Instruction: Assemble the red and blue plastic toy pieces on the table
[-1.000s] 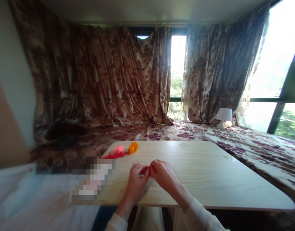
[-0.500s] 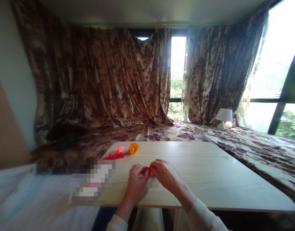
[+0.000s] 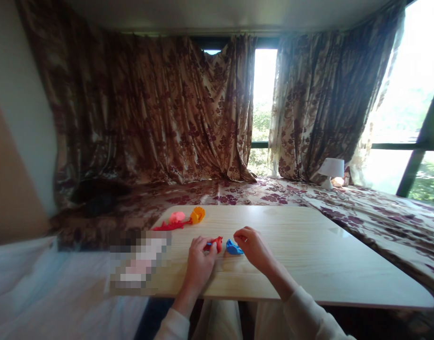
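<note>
The left hand had its grip closed on a small red piece, pinched at the fingertips; the right hand pinched a blue piece in the same way; the two pieces were just beside each other, apart, low over the bench. Beyond the left grip, well apart, lay an orange piece, a pink piece and a red strip.

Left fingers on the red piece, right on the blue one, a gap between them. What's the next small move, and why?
Probably lower the blue piece onto the bare table and let go: the right hand seems to pinch it just above the wood, apart from the red piece in the left hand.
</note>
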A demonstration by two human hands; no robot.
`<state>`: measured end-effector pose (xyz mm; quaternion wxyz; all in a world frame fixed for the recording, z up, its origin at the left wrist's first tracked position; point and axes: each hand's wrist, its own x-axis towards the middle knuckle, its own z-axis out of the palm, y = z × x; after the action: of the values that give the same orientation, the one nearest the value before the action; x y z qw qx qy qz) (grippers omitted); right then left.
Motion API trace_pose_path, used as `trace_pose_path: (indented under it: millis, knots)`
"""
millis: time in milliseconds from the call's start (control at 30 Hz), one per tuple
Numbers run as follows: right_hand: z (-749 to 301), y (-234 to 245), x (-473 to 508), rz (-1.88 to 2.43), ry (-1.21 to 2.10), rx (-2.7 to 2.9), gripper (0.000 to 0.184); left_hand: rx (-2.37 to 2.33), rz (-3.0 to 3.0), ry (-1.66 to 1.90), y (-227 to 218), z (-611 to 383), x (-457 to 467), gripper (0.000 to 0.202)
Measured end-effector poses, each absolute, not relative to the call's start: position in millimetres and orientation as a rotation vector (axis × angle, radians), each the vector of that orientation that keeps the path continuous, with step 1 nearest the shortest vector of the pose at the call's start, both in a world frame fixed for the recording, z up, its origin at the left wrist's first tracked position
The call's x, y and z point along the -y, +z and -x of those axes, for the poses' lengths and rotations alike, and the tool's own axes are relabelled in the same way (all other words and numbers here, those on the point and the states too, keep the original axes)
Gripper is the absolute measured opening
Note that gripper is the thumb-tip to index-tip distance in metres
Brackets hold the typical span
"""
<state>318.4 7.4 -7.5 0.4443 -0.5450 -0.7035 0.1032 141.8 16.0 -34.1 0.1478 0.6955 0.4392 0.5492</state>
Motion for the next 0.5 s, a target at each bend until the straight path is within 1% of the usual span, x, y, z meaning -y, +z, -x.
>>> trace_pose_path:
  millis: [233, 367, 500]
  knots:
    - [-316, -8, 9, 1.514, 0.08, 2.075, 0.031, -1.259, -2.003, 1.609, -34, -141, -17, 0.019]
    - [-313, -8, 11, 1.536, -0.028, 2.145, 0.023, -1.25, -2.003, 1.602, -34, -141, -16, 0.019]
    - [-309, -5, 8, 1.581, -0.23, 2.245, 0.03, -1.215, -1.988, 1.568, -33, -141, -15, 0.02]
